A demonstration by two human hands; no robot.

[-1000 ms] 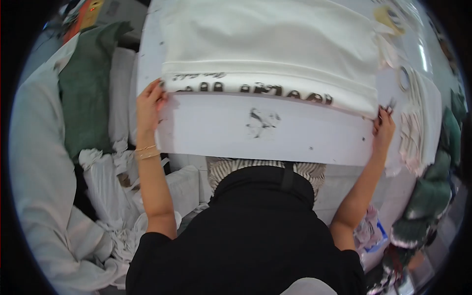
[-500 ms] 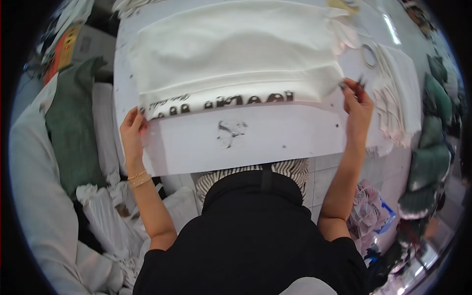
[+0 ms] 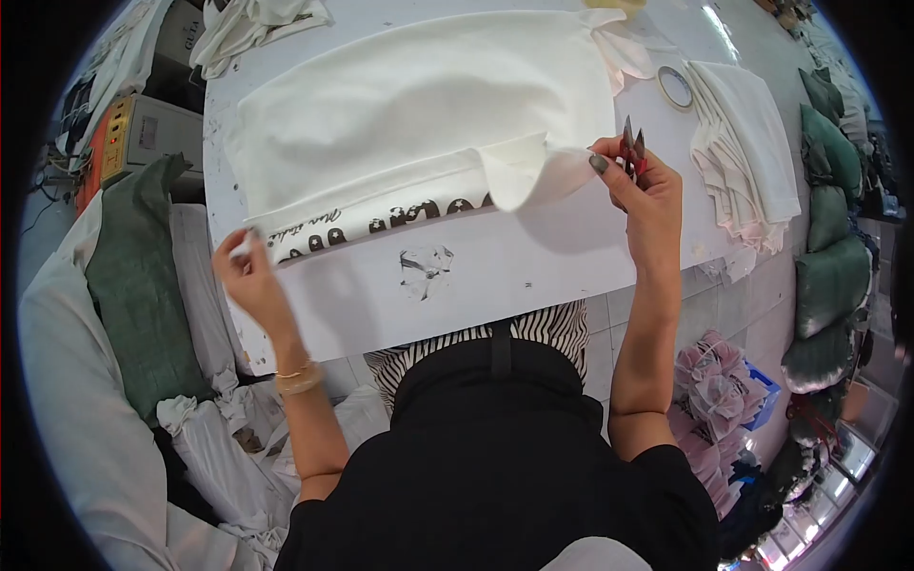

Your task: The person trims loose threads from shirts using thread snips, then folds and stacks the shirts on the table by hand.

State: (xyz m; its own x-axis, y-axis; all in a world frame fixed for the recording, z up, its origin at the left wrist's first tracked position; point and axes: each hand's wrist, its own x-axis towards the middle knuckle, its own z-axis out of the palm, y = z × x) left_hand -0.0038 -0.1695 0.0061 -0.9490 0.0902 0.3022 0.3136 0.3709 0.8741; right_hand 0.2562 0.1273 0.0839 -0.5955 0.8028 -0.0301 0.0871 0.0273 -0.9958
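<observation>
A white garment (image 3: pixel 409 124) lies on the table, its near edge folded up to show a strip of black print (image 3: pixel 381 219) with lettering and star shapes. My left hand (image 3: pixel 252 276) is at the near left corner of the garment, fingers bent and pinching the cloth there. My right hand (image 3: pixel 643 195) pinches the right end of the near edge between thumb and finger, raising it into a loose fold (image 3: pixel 524 171) that covers part of the print. Small thread snips (image 3: pixel 633 147) with red handles are also in my right hand, blades pointing away from me.
On the white table (image 3: pixel 571 252) are a roll of tape (image 3: pixel 675 88) and a folded stack of white cloth (image 3: pixel 743 143) at the right. More white cloth (image 3: pixel 252 33) lies far left. Green bundles (image 3: pixel 828 257) line the floor at right; a control box (image 3: pixel 143 138) stands left.
My right hand has drawn the garment's right end leftward and up, folding it over part of the print. The snips show more clearly. My left hand has shifted slightly left and nearer me.
</observation>
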